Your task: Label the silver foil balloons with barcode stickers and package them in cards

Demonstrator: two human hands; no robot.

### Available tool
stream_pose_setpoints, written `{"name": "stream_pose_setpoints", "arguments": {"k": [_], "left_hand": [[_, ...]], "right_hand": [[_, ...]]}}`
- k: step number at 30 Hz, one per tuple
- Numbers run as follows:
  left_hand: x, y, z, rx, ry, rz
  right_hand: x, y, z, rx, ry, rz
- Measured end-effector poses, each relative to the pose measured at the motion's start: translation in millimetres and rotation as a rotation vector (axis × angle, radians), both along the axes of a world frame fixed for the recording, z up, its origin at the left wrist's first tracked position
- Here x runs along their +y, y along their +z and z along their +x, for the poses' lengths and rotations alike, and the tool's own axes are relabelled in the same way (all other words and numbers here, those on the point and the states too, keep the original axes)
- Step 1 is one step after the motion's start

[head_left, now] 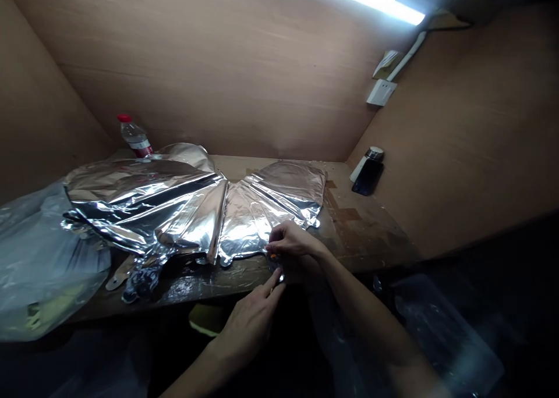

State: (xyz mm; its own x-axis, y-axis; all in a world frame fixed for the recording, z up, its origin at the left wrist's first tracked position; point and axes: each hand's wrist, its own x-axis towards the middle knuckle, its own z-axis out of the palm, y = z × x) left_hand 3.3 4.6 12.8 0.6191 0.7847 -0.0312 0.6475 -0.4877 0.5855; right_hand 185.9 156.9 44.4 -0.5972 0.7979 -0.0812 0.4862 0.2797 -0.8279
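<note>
- Small dark piece (pixel 275 264), orange spot on it: lower centre of frame, at the front edge of the silver foil sheet (pixel 248 217); whether joined to it, cannot tell.
- Right hand (pixel 290 239): thumb and fingertips pinched together at the piece's upper end. Left hand (pixel 253 311): thumb and forefinger closed on its lower end.
- Handling (judged): foil light, limp, slippery, easily creased or torn; best held by the edge tabs. Piece probably light; pinch at its ends.
- Containers: clear plastic bag (pixel 26 229), left edge, yellowish material inside; red-capped bottle (pixel 136 139), upper left, contents unclear; clear bin (pixel 454 334), lower right, contents too dark.
</note>
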Motion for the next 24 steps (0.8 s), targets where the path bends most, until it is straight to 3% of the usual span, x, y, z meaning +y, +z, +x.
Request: {"name": "stream_pose_setpoints", "arguments": {"k": [4,8,10,13,16,19,21,22,24], "left_hand": [[-3,-9.0,0,0.033,0.025,0.001],[-3,-11.6,-1,0.023,0.034,0.002],[-3,-12.9,-1,0.021,0.031,0.009],[-3,-17.0,-2,0.029,0.027,0.025],[-3,-22.9,-3,0.014,0.026,0.026],[-2,-24.1,-6,-0.086,0.019,-0.006],[1,-16.8,-10,-0.233,0.001,-0.058],[3,-10.0,-11,-0.322,0.005,-0.093],[10,8.4,-13,-0.496,0.033,-0.195]], "right_hand": [[3,4.1,2,0.007,0.061,-0.013],[11,18.4,13,0.077,0.238,-0.077],[15,21.5,13,-0.028,0.277,-0.044],[18,18.0,4,-0.299,0.207,0.041],[13,14.7,-3,-0.439,0.028,0.122],[-8,20.2,4,-0.523,-0.212,0.247],[-34,25.1,15,-0.445,-0.291,0.28],[-50,26.7,22,-0.338,-0.274,0.251],[-86,28.2,38,-0.027,-0.1,0.058]]}}
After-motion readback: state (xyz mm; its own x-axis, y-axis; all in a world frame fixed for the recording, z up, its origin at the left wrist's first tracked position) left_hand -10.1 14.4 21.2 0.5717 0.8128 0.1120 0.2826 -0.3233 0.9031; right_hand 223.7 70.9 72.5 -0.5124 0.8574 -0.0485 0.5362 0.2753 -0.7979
